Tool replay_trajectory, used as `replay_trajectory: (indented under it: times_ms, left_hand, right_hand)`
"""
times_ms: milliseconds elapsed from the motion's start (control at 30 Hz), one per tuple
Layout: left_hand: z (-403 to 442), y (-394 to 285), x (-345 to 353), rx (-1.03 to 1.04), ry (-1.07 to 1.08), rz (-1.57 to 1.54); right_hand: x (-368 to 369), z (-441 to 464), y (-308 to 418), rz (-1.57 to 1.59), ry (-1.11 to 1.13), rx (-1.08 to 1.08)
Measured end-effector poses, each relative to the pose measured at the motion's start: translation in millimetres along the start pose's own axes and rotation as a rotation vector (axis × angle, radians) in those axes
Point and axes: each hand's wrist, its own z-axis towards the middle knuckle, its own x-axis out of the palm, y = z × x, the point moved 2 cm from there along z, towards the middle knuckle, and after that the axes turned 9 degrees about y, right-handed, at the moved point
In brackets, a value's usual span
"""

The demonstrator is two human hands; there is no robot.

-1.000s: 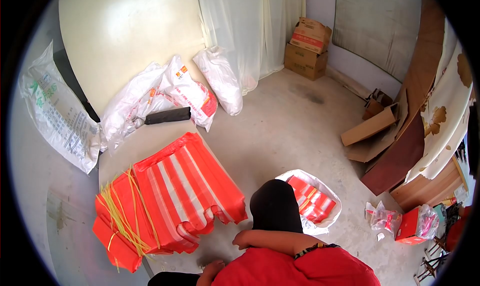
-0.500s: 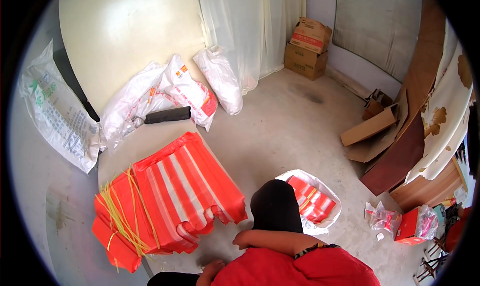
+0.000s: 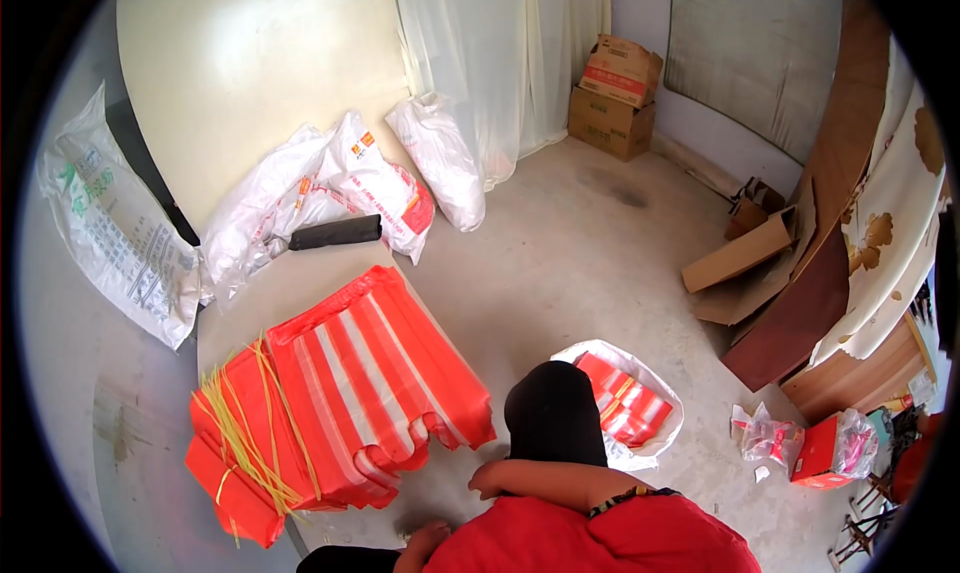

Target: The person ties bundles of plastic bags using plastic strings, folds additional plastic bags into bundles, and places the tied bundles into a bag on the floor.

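Observation:
My right hand (image 3: 487, 479) hangs over the inner side of my raised knee, its fingers bent down and partly hidden. Low in the view my left hand (image 3: 428, 536) rests by my other leg, with the fingertips not clearly visible. Left of both hands, red-and-white striped plastic bags (image 3: 375, 373) lie flat in a stack on a low table (image 3: 240, 313). Yellow ties (image 3: 255, 433) are spread across the stack's left part. Beyond my knee, a white sack (image 3: 677, 413) on the floor holds bundled red-and-white bags (image 3: 625, 403).
A black roll (image 3: 336, 232) lies at the table's far end. White sacks (image 3: 370, 173) lean on a pale board. Cartons (image 3: 612, 123) stand in the back corner, and an open cardboard box (image 3: 740, 253) is at the right. A red box (image 3: 815, 453) sits at the lower right.

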Motion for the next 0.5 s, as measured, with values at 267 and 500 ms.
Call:
replay_trajectory:
  times_ms: [267, 500]
  left_hand:
    - [-2, 0, 2, -0.036, -0.025, 0.026]
    - [-9, -11, -2, 0.059, -0.025, 0.018]
  right_hand:
    - [-5, -11, 5, 0.035, -0.003, 0.015]
    - [-5, -10, 5, 0.036, 0.013, 0.029]
